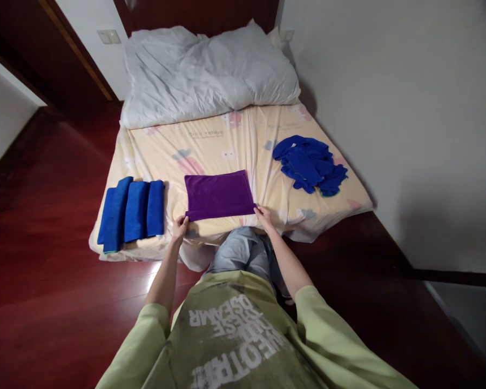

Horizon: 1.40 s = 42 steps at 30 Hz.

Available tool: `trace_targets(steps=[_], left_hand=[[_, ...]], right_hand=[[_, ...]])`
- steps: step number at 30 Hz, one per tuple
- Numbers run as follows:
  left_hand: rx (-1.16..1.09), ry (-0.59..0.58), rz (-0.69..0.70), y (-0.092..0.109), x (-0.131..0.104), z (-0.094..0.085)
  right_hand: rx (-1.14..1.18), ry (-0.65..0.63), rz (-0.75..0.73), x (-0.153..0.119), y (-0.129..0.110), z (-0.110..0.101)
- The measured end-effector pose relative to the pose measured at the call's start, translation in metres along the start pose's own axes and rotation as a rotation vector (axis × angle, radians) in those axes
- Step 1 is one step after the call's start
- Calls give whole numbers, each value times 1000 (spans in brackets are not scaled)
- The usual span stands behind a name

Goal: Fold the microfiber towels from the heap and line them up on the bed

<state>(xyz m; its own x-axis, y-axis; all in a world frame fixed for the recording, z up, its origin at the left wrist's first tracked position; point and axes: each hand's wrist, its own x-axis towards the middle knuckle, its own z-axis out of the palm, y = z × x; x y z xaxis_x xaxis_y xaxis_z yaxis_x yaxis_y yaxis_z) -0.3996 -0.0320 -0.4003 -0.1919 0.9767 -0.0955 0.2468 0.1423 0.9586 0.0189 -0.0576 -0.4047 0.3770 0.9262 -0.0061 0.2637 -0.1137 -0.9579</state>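
Note:
A purple towel (218, 195) lies spread in a flat rectangle near the front edge of the bed. My left hand (180, 227) pinches its near left corner. At the near right corner, the fingers of my right hand (263, 217) are closed on the cloth. Left of the purple towel, several folded blue towels (135, 212) lie side by side, partly overlapping. A crumpled heap of blue cloth (308, 163) rests farther off to the right.
The bed (210, 141) has a cream sheet with a rabbit print. A white quilt (206, 73) is bunched against the headboard (202, 13). A grey wall (400, 124) stands close along the right side, and dark red floor (48, 227) extends to the left.

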Motion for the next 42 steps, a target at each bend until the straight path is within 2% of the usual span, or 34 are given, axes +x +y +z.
trace_targets(steps=[5, 22, 32, 42], left_hand=[[-8, 23, -19, 1, -2, 0], [62, 94, 28, 0, -7, 1], [36, 177, 8, -7, 0, 12], [19, 164, -4, -14, 4, 12]], right_hand=[[-13, 54, 38, 1, 3, 1], [23, 55, 59, 5, 11, 6], [34, 94, 49, 8, 9, 9], [16, 123, 85, 13, 16, 13]])
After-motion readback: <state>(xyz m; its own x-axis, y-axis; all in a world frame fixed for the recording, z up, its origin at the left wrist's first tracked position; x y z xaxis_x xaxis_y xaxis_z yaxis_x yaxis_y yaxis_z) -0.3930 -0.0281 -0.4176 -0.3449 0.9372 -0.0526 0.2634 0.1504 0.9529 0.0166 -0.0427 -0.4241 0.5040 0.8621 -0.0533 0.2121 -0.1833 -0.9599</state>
